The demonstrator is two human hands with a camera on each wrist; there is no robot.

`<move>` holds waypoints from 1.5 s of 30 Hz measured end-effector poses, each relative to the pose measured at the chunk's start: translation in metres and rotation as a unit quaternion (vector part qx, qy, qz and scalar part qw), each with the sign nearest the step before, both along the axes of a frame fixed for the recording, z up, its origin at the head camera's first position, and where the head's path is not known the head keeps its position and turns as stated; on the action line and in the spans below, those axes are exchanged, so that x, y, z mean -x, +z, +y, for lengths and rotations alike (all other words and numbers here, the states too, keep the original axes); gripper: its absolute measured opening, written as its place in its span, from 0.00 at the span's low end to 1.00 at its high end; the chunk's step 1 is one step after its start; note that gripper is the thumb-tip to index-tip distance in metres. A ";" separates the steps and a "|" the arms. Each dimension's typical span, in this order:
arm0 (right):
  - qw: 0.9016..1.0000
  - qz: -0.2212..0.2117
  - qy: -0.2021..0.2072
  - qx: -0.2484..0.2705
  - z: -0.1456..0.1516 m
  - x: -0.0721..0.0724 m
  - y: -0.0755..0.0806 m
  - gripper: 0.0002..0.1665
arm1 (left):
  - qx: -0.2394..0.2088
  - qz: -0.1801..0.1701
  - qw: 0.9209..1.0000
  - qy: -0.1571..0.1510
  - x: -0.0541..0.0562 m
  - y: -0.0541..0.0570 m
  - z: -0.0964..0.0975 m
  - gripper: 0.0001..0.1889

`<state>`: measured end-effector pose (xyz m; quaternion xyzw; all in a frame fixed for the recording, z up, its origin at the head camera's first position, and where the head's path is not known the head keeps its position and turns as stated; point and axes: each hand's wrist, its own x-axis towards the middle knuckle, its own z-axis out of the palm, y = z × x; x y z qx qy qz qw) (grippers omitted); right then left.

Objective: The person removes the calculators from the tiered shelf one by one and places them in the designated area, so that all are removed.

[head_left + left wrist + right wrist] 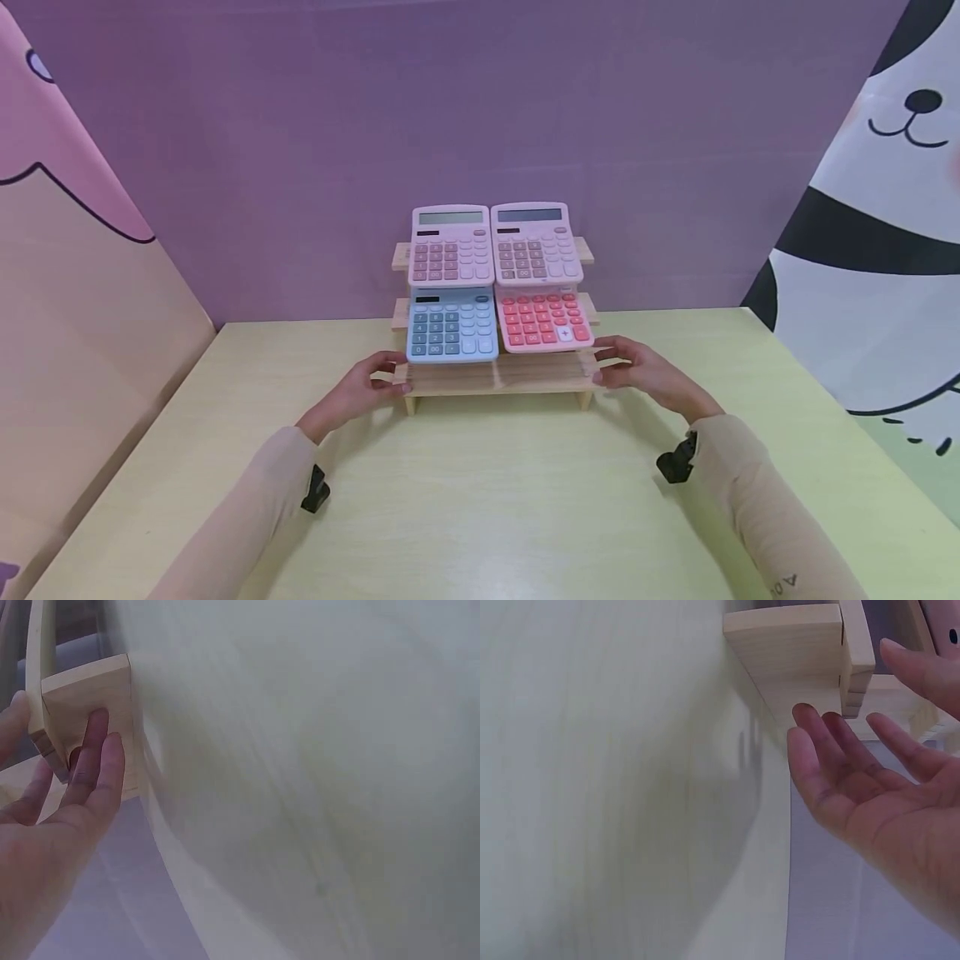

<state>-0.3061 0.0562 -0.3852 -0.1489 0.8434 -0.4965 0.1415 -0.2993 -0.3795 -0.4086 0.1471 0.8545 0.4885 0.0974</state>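
Note:
A tiered wooden rack (457, 382) stands on the table. Two pale pink calculators (452, 246) lean side by side on its upper part. Below them sit a blue calculator (452, 325) and a pink calculator with red keys (545, 321). My left hand (365, 385) grips the left end of the lowest board, thumb at the board's edge and fingers underneath against the wooden support (97, 686). At the opposite end, my right hand (648, 377) is spread around the board's tip (857, 664), thumb above and fingers below, with gaps showing around the wood.
The pale table (495, 500) extends in front of the rack and to both sides. Behind it hangs a purple backdrop (487, 108). Printed cartoon panels stand at left and right, one with a panda (885, 225). Each wrist carries a black camera mount (677, 460).

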 end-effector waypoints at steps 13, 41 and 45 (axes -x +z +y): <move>0.999 0.034 -0.038 0.015 0.003 0.003 0.021 0.33 | 0.001 0.011 1.000 -0.002 -0.001 0.000 0.000 0.31; 0.981 0.076 -0.127 0.128 -0.011 0.019 0.069 0.29 | -0.006 -0.013 1.000 0.002 -0.009 0.012 0.004 0.31; 0.977 0.074 -0.131 0.148 -0.018 0.021 0.072 0.29 | -0.003 -0.008 1.000 0.001 -0.007 0.008 0.003 0.31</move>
